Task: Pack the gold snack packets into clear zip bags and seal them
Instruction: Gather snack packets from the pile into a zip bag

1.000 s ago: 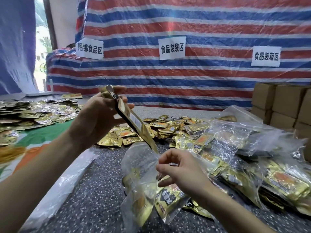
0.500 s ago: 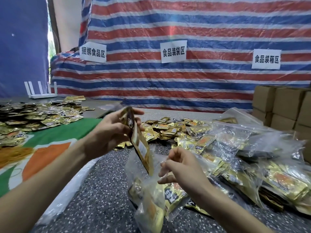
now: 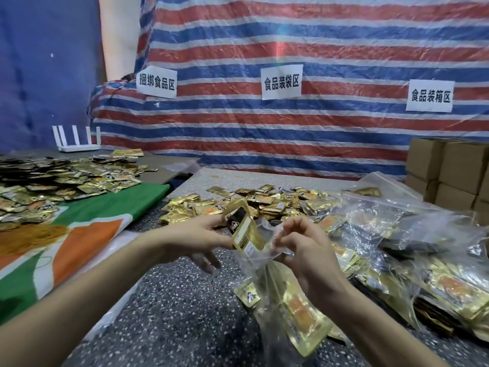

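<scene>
My left hand [image 3: 195, 235] grips a gold snack packet [image 3: 244, 230] by its upper end; the packet's lower end sits in the mouth of a clear zip bag [image 3: 280, 295]. My right hand [image 3: 304, 246] pinches the bag's open rim just right of the packet. The bag hangs down onto the speckled table [image 3: 174, 308] with several gold packets inside it. A loose heap of gold packets [image 3: 264, 201] lies behind my hands.
Filled clear bags [image 3: 397, 250] pile up on the right. Cardboard boxes [image 3: 449, 173] stand at the far right. A green and orange cloth [image 3: 87, 234] on the left carries more gold packets [image 3: 53, 181] and rubber bands [image 3: 29, 235]. A white router [image 3: 76, 140] sits behind.
My left hand has come down and to the right, bringing the packet from above the bag into its mouth. My right hand stays on the bag's rim.
</scene>
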A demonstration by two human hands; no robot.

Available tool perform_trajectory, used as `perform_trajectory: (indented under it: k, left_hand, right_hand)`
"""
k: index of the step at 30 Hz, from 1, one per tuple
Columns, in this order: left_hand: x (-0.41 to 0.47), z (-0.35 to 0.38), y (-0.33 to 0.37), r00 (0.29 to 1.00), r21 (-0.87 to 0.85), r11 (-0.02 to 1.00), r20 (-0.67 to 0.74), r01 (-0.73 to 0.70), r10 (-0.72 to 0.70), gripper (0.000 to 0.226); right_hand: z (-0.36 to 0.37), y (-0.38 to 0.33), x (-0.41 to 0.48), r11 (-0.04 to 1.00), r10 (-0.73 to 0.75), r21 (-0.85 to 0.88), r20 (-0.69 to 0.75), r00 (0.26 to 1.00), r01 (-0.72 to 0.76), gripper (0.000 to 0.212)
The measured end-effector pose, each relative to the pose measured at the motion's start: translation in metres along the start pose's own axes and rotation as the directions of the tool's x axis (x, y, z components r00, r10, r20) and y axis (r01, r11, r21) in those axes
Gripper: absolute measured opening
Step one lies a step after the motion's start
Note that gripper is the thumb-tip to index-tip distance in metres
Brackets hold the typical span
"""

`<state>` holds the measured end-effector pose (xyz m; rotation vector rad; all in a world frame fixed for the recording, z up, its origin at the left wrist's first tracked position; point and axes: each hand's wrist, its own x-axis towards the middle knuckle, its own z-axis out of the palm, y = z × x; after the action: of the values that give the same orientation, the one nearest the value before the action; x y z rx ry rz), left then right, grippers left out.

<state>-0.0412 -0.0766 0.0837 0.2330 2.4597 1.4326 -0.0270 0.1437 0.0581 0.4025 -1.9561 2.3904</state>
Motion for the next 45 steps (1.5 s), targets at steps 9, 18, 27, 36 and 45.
perform_trajectory:
  k: [9, 18, 27, 36, 45]
  left_hand:
    - [0.015, 0.010, 0.003, 0.994, -0.323, 0.946, -0.088, 0.028, -0.059, 0.042]
    - [0.016, -0.006, 0.023, 0.979, 0.004, 0.980, 0.055, -0.199, 0.199, 0.062]
    - [0.002, -0.023, -0.024, 0.943, -0.030, 0.944, 0.048, -0.328, 0.329, 0.051]
    - [0.007, -0.035, -0.047, 0.897, -0.115, 0.902, -0.219, -0.415, 0.385, 0.020]
    - [0.014, -0.023, -0.050, 0.842, -0.176, 0.839, -0.285, -0.515, 0.457, 0.022]
  right_hand:
    - [0.003, -0.004, -0.004, 0.979, 0.157, -0.152, 0.139, 0.978, -0.136, 0.036]
    - [-0.019, -0.011, 0.005, 0.817, 0.224, -0.567, 0.141, 0.964, -0.107, 0.028]
    - [-0.032, -0.005, 0.005, 0.719, -0.049, -0.685, 0.120, 0.992, 0.119, 0.025]
    - [-0.035, -0.006, 0.004, 0.833, -0.142, -0.526, 0.103, 0.985, 0.175, 0.020]
    - [-0.045, -0.008, 0.008, 0.873, -0.142, -0.466, 0.036, 0.989, 0.142, 0.026]
